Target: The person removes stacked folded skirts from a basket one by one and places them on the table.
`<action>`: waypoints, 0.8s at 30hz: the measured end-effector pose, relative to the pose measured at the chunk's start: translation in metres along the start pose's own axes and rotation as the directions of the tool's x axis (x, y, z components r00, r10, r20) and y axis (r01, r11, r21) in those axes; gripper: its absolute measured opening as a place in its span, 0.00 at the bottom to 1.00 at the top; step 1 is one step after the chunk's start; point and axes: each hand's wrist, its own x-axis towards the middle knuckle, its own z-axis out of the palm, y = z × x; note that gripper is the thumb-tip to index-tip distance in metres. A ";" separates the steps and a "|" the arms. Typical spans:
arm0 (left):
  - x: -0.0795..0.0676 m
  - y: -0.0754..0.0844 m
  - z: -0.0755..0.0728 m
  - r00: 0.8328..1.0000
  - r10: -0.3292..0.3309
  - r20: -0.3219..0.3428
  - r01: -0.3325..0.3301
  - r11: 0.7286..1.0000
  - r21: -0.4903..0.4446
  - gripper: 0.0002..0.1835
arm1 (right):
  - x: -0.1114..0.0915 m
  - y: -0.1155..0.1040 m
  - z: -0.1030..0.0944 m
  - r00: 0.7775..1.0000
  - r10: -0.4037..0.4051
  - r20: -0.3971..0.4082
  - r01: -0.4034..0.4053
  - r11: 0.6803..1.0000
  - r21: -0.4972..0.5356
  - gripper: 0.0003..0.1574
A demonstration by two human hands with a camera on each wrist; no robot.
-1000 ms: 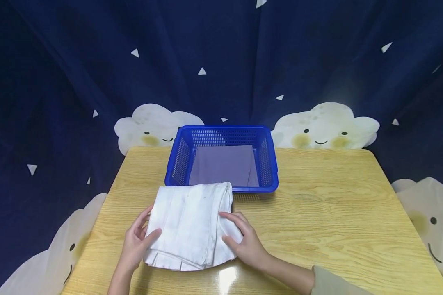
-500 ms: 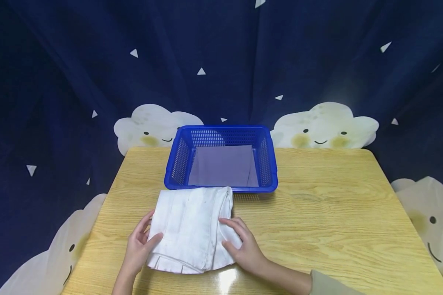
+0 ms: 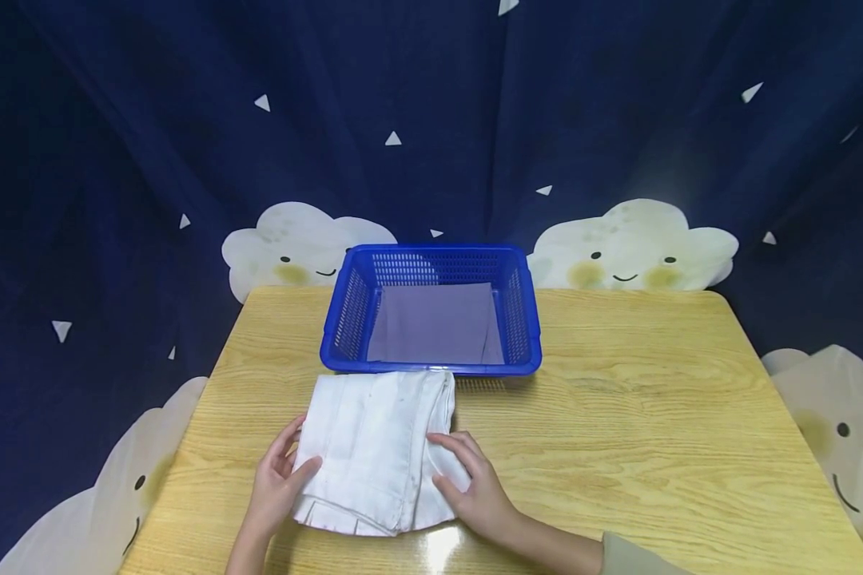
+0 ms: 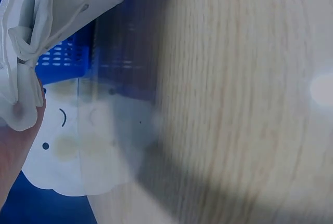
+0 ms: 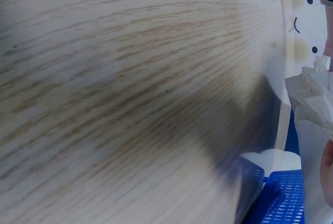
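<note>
Both hands hold a folded white garment [image 3: 367, 447] with a pleated lower edge, in front of the basket in the head view. My left hand [image 3: 276, 485] grips its left side, thumb on top and fingers underneath. On the right side, my right hand [image 3: 480, 489] pinches the fabric between thumb and fingers. Layered folds of the garment [image 4: 67, 13] hang above the tabletop in the left wrist view, with part of the left hand [image 4: 11, 154] below them. In the right wrist view, the garment [image 5: 312, 156] and fingers of the right hand [image 5: 327, 177] show at the edge.
A blue plastic basket [image 3: 503, 370] stands at the back middle of the wooden table [image 3: 640, 415]. Inside it lies a folded greyish-purple cloth [image 3: 435, 323]. A dark blue curtain [image 3: 446, 104] with clouds and triangles hangs behind and beside the table.
Both hands have drawn the white garment a little nearer to the person and slightly right, so its far edge no longer overlaps the basket's front rim as much. Basket and purple cloth stay put.
</note>
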 end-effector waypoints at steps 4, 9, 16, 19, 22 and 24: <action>0.000 -0.006 0.001 1.000 0.000 -0.004 0.000 1.000 0.006 0.33 | -0.002 0.004 0.001 1.000 0.018 -0.004 -0.018 1.000 -0.007 0.37; 0.000 -0.013 0.002 1.000 -0.001 -0.010 0.002 1.000 0.024 0.33 | -0.006 0.008 0.003 0.997 0.081 0.000 -0.081 0.997 -0.003 0.37; 0.002 -0.020 0.004 1.000 0.001 -0.004 -0.001 1.000 0.028 0.34 | -0.006 0.009 0.004 0.997 0.064 -0.046 -0.066 0.997 -0.039 0.39; 0.004 -0.022 0.005 1.000 -0.018 -0.001 0.018 0.999 0.051 0.34 | -0.002 0.002 0.002 0.997 0.022 -0.070 -0.025 0.999 -0.044 0.38; 0.007 -0.023 0.007 0.999 -0.040 -0.003 0.040 0.996 0.078 0.34 | 0.002 -0.005 0.000 0.997 -0.001 -0.080 -0.003 0.999 -0.046 0.37; 0.008 -0.024 0.007 0.999 -0.048 -0.006 0.048 0.995 0.083 0.34 | 0.003 -0.007 -0.001 0.997 0.002 -0.081 -0.006 0.999 -0.043 0.37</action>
